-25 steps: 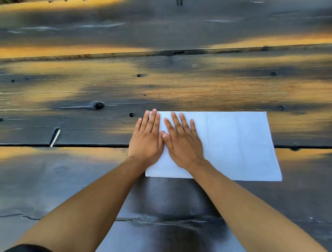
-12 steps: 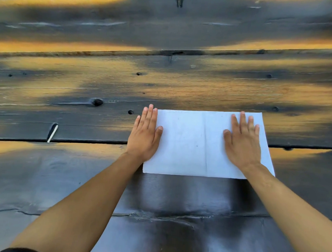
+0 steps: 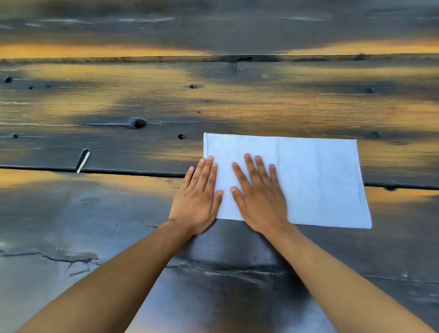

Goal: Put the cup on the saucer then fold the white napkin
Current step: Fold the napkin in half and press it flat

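Note:
The white napkin (image 3: 317, 179) lies flat on the dark wooden table as a wide rectangle, with a faint crease down its middle. My left hand (image 3: 198, 198) rests palm down on the napkin's left edge, half on the cloth and half on the wood. My right hand (image 3: 259, 195) lies flat on the left half of the napkin, fingers spread, close beside the left hand. Neither hand grips anything. No cup or saucer is in view.
The table (image 3: 112, 212) is made of dark, worn planks with knots and gaps between boards. A small pale sliver (image 3: 83, 159) sticks out of a gap at the left. A cracked seam (image 3: 68, 257) runs across the near plank.
My right hand slid out to the napkin's right end half a second ago and has come back to the left half, beside my left hand. The left hand stayed at the left edge.

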